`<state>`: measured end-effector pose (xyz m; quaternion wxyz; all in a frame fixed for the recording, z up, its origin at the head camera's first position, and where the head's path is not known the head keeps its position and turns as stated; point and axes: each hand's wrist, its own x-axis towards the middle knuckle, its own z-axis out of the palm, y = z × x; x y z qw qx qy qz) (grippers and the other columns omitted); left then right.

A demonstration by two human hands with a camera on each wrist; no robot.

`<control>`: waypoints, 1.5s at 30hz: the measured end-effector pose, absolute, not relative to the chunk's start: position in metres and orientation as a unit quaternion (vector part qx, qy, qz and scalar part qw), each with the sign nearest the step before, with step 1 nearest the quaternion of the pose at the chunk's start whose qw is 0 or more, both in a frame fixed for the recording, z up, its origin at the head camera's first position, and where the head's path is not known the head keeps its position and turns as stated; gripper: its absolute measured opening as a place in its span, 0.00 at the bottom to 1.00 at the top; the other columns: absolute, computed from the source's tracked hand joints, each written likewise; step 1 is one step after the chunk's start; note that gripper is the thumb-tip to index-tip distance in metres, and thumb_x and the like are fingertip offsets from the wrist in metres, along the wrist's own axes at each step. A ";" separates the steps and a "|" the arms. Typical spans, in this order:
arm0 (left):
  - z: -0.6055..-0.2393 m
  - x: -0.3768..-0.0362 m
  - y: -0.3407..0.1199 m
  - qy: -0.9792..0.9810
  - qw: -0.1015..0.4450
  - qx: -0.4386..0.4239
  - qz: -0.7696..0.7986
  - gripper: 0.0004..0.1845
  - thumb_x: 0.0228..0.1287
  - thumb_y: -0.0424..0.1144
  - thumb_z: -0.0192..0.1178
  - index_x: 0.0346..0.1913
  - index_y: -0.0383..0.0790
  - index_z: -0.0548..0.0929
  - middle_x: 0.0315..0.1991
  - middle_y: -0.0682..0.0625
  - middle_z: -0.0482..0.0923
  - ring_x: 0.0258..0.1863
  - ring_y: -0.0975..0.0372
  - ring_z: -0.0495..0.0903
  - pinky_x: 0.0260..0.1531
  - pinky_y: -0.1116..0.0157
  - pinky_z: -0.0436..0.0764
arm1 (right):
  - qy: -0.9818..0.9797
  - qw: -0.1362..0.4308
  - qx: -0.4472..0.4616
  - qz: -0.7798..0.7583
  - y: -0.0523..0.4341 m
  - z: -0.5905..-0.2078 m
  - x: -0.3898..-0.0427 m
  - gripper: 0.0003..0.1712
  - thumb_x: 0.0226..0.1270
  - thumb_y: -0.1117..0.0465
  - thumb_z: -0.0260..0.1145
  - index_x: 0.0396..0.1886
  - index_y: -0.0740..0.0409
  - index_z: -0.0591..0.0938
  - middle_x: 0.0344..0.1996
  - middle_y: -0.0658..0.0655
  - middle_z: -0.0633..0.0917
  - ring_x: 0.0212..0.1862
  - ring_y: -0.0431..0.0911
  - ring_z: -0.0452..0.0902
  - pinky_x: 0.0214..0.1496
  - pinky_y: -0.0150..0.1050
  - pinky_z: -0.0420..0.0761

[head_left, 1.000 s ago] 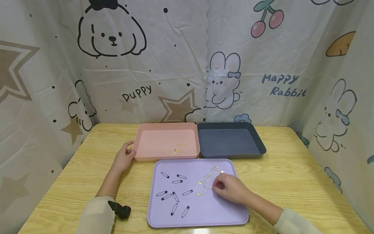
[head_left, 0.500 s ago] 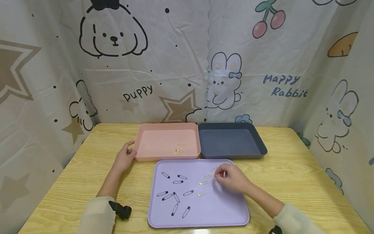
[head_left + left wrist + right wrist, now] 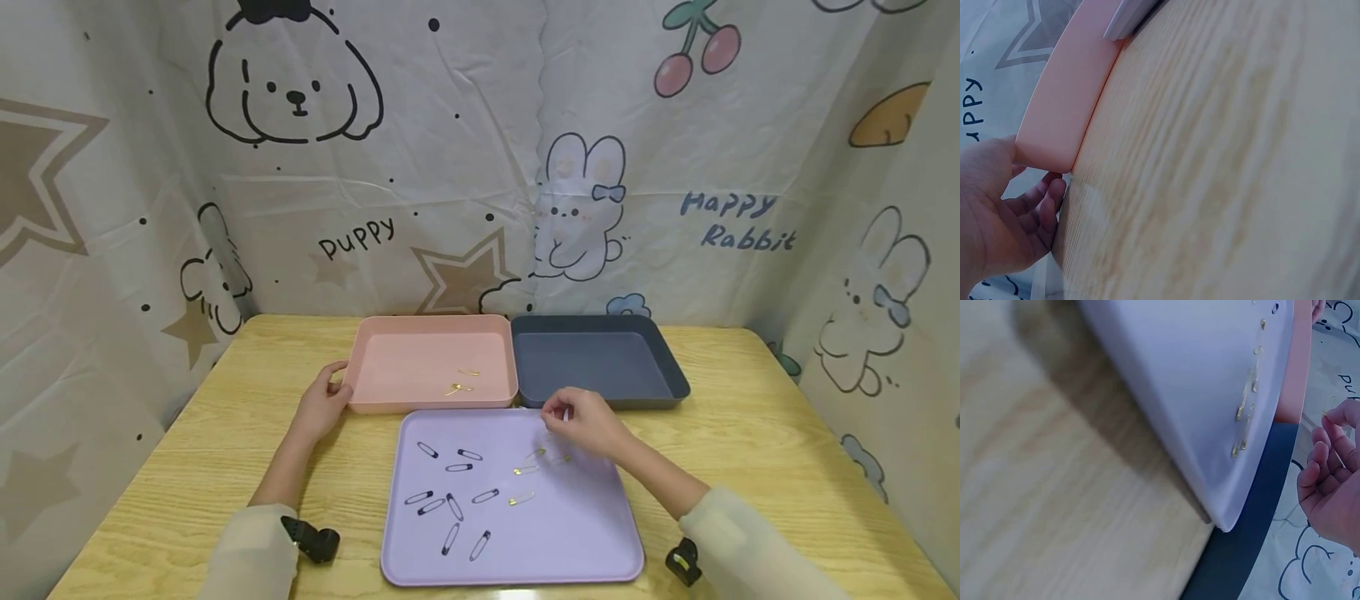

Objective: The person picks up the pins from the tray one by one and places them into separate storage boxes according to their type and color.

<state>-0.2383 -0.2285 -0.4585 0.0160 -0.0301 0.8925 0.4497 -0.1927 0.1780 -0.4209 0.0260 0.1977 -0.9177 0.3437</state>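
In the head view, my right hand [image 3: 585,421] is over the far edge of the lilac tray [image 3: 555,542], near the front wall of the dark blue tray [image 3: 600,367]. Its thumb and index finger pinch a small gold safety pin [image 3: 1329,407], seen best in the right wrist view. Several gold safety pins [image 3: 522,500] lie on the lilac tray's right half, and several black-headed safety pins [image 3: 486,496] on its left. My left hand [image 3: 322,407] holds the near left corner of the pink tray [image 3: 1063,100]. A few gold pins [image 3: 459,388] lie inside the pink tray.
The pink and dark blue trays stand side by side at the back of the wooden table [image 3: 720,450], with the lilac tray close in front. Behind them hangs a printed curtain [image 3: 457,167]. Black wrist cameras [image 3: 313,542] sit at both sleeves.
My right hand has lifted a gold safety pin off the lilac tray and moved away from me, to the tray's far edge. The left hand stays at the pink tray.
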 end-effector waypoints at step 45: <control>-0.459 -0.238 -0.229 0.890 0.014 -0.021 0.455 0.27 0.69 0.40 0.44 0.70 0.40 0.57 0.43 0.39 0.71 0.34 0.59 0.69 0.31 0.68 0.71 | -0.914 -0.015 0.223 0.340 0.034 -0.412 -0.269 0.06 0.58 0.60 0.62 0.29 0.57 0.83 0.24 0.49 0.78 0.29 0.39 0.69 0.30 0.29 0.68</control>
